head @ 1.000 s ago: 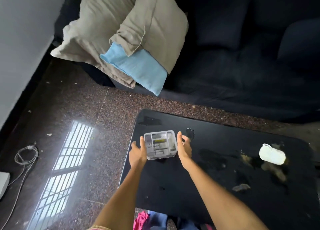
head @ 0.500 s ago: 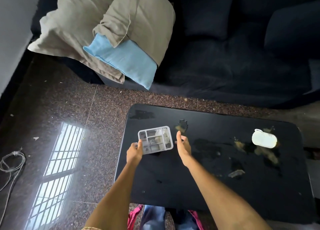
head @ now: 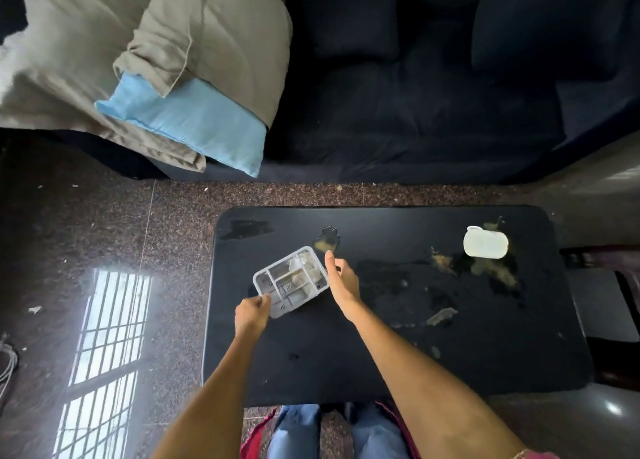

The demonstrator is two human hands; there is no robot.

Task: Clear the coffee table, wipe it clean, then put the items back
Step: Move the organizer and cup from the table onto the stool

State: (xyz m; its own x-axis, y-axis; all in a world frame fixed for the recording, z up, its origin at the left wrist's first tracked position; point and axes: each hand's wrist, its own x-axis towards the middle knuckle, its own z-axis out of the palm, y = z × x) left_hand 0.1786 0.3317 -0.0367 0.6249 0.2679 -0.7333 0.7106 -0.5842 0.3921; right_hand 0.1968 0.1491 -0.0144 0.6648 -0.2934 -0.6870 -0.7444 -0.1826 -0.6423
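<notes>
A clear plastic compartment box (head: pixel 291 281) sits tilted at the left part of the glossy black coffee table (head: pixel 381 361). My left hand (head: pixel 252 315) pinches its near left corner with curled fingers. My right hand (head: pixel 341 280) lies along the box's right side with fingers extended, touching it. A white oval container (head: pixel 485 242) lies at the table's far right. Yellowish smears (head: pixel 495 271) and a crumpled scrap (head: pixel 441 315) mark the right half of the tabletop.
A dark sofa (head: pixel 433 95) runs behind the table, with a beige cushion (head: pixel 194 36) and a blue pillowcase (head: pixel 194 119) at its left end. Speckled stone floor (head: pixel 86 233) lies to the left, with a cable (head: pixel 7 365) at its edge. My knees (head: pixel 332 431) are under the near edge.
The box has turned and slid slightly toward me and to the right. My left hand shifted from the box's side to its near corner. The camera view swung right.
</notes>
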